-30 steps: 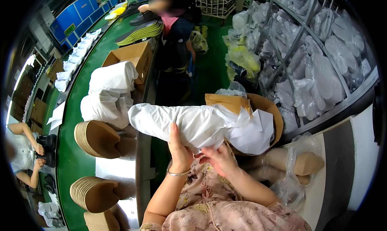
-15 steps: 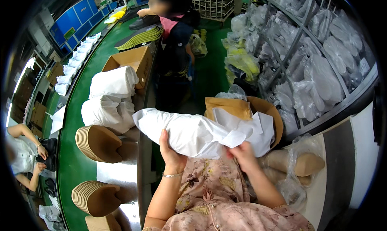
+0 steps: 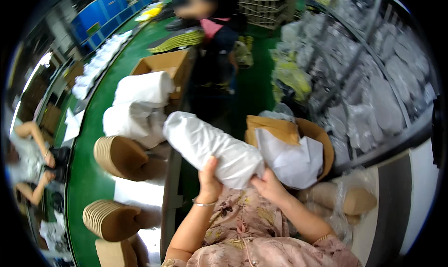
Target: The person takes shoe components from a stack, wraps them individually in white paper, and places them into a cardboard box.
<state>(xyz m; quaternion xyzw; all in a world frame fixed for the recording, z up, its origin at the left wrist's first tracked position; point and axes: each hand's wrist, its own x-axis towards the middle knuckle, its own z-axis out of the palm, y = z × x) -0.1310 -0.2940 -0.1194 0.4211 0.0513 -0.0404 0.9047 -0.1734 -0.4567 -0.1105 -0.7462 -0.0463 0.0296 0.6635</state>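
Observation:
A long bundle wrapped in white paper (image 3: 212, 148) lies slantwise in front of my body, its rounded end far left and its near end to the right. My left hand (image 3: 210, 180) supports it from beneath, with the thumb up along its near side. At the near right end, my right hand (image 3: 270, 187) has its fingers closed on the paper, which is folded in there. What is inside the wrapping is hidden. Two similar white wrapped bundles (image 3: 142, 90) lie on the bench to the left, beyond the held one.
Nested stacks of brown cardboard forms (image 3: 122, 157) stand on the bench (image 3: 140, 194) at left. An open carton (image 3: 172, 64) sits farther back. White paper sheets (image 3: 291, 150) lie by a brown box at right. A rack with plastic-bagged items (image 3: 368, 76) fills the right side. Other people work nearby.
The loose paper flap at the bundle's right end is now folded in. My right hand has moved slightly left, against that end. The whole view has shifted a little.

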